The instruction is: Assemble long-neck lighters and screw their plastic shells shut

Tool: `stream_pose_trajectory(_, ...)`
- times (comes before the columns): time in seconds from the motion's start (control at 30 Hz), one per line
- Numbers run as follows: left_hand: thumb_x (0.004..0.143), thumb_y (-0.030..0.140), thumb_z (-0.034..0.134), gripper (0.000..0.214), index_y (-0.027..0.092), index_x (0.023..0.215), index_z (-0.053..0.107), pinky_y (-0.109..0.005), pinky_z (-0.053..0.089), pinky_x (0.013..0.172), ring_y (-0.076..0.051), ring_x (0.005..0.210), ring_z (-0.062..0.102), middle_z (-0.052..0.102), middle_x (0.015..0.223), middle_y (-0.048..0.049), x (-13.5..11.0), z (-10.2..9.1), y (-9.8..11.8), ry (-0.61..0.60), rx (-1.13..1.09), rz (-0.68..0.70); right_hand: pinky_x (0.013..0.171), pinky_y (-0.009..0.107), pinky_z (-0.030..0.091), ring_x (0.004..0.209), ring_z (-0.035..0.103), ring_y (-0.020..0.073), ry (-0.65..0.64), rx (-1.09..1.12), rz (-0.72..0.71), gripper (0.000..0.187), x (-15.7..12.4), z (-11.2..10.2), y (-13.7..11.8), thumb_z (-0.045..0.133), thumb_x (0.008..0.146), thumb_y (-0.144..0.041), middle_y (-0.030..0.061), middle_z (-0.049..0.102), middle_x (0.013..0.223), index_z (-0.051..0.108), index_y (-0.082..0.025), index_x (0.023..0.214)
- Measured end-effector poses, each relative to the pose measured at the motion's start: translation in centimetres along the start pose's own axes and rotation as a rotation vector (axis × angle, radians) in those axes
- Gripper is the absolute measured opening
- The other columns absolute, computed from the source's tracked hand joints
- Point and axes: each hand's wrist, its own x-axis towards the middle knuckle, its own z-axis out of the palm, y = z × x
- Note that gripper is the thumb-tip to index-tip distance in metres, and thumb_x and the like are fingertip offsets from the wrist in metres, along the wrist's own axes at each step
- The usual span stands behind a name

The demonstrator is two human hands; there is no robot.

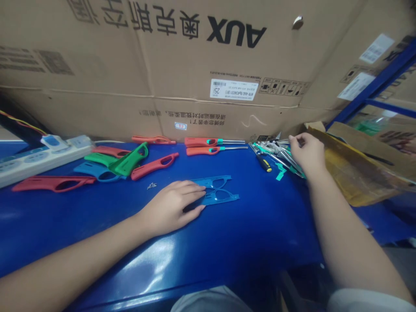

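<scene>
My left hand (177, 203) rests on the table around two blue lighter shell halves (212, 200), its fingers over their left ends and the thumb along the near side. Lying side by side, the halves show their trigger openings to the right of my fingers; the covered ends are hidden. At the back right, my right hand (308, 155) is closed, fingers curled and pressed together, at the edge of a pile of metal lighter tubes with green parts (276, 151). Whatever it pinches cannot be made out. Left of that pile lies a yellow-and-black screwdriver (264, 163).
Two red lighters with metal tubes (201, 151) lie along the carton wall (182, 65). Red, blue and green shells (130, 160) are heaped at left beside a white power strip (42, 158). Small screws (151, 186) lie nearby. A taped cardboard box (354, 173) stands at right.
</scene>
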Motion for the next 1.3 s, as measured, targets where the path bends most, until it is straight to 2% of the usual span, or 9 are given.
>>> stream_pose_trajectory(0.13,0.101,0.035,0.055,0.033,0.018,0.124,0.072,-0.047,0.058,0.099,-0.028,0.116,0.069,0.074,0.127,-0.0108,0.0,0.0,0.0,-0.008,0.013,0.004,0.072,0.034,0.048,0.096,0.067,0.0317,-0.177,-0.070,0.006,0.027,0.4,1.1,0.6,0.055,0.091,-0.044,0.0153,0.075,0.103,0.071,-0.021,0.091)
stream_pose_trajectory(0.23,0.102,0.036,0.054,0.034,0.017,0.124,0.071,-0.047,0.058,0.099,-0.028,0.117,0.069,0.074,0.127,-0.0100,0.0,0.0,0.0,-0.013,0.020,0.003,0.067,0.034,0.047,0.090,0.069,0.0305,-0.293,-0.121,-0.009,0.025,0.4,2.0,0.7,0.061,0.087,-0.043,0.0142,0.076,0.099,0.074,-0.021,0.091)
stream_pose_trajectory(0.5,0.101,0.035,0.055,0.034,0.017,0.125,0.071,-0.048,0.057,0.100,-0.028,0.117,0.069,0.073,0.128,-0.0095,0.0,0.1,-0.1,-0.019,0.017,0.000,0.062,0.031,0.043,0.092,0.069,0.0283,-0.394,-0.203,-0.068,0.022,-0.3,2.3,0.0,0.059,0.088,-0.040,0.0098,0.076,0.099,0.074,-0.024,0.094)
stream_pose_trajectory(0.6,0.102,0.035,0.055,0.033,0.016,0.124,0.071,-0.048,0.058,0.099,-0.028,0.117,0.068,0.073,0.128,-0.0095,0.0,0.1,-0.1,-0.024,0.021,0.000,0.062,0.031,0.044,0.088,0.068,0.0274,-0.410,-0.213,-0.116,0.022,-0.6,2.1,-0.3,0.061,0.086,-0.042,0.0080,0.075,0.096,0.072,-0.026,0.095)
stream_pose_trajectory(0.77,0.102,0.035,0.055,0.033,0.017,0.124,0.071,-0.047,0.058,0.099,-0.028,0.117,0.068,0.073,0.128,-0.0089,-0.1,0.1,-0.1,-0.020,0.020,0.000,0.060,0.030,0.041,0.081,0.067,0.0253,-0.408,-0.229,-0.149,0.034,-0.8,2.4,-0.6,0.060,0.086,-0.058,0.0059,0.073,0.086,0.067,-0.025,0.089)
stream_pose_trajectory(0.83,0.102,0.035,0.055,0.033,0.018,0.125,0.071,-0.047,0.057,0.100,-0.027,0.118,0.068,0.073,0.128,-0.0085,-0.1,0.1,-0.1,-0.022,0.016,0.001,0.060,0.030,0.039,0.083,0.067,0.0261,-0.388,-0.243,-0.149,0.036,-0.7,2.7,-0.6,0.058,0.088,-0.059,0.0071,0.074,0.088,0.066,-0.024,0.085)
stream_pose_trajectory(0.9,0.102,0.035,0.055,0.033,0.017,0.124,0.071,-0.047,0.057,0.100,-0.027,0.118,0.068,0.073,0.128,-0.0085,-0.1,0.0,-0.2,-0.020,0.014,0.001,0.060,0.030,0.039,0.088,0.067,0.0281,-0.360,-0.251,-0.167,0.037,-0.6,3.0,-0.6,0.057,0.090,-0.060,0.0088,0.074,0.095,0.066,-0.024,0.091)
stream_pose_trajectory(1.07,0.102,0.035,0.055,0.033,0.017,0.123,0.071,-0.047,0.058,0.099,-0.028,0.117,0.069,0.074,0.127,-0.0088,0.0,0.0,-0.2,-0.012,0.020,0.005,0.064,0.031,0.040,0.103,0.066,0.0288,-0.330,-0.228,-0.340,0.034,-0.6,3.1,-0.5,0.057,0.094,-0.048,0.0086,0.072,0.118,0.063,-0.027,0.121)
stream_pose_trajectory(1.3,0.101,0.035,0.056,0.032,0.017,0.124,0.070,-0.046,0.057,0.099,-0.027,0.117,0.068,0.074,0.127,-0.0090,0.0,0.0,-0.1,-0.017,0.017,0.003,0.071,0.032,0.044,0.110,0.063,0.0278,-0.315,-0.209,-0.454,0.026,-0.8,3.3,-0.7,0.048,0.099,-0.034,0.0089,0.071,0.122,0.070,-0.025,0.108)
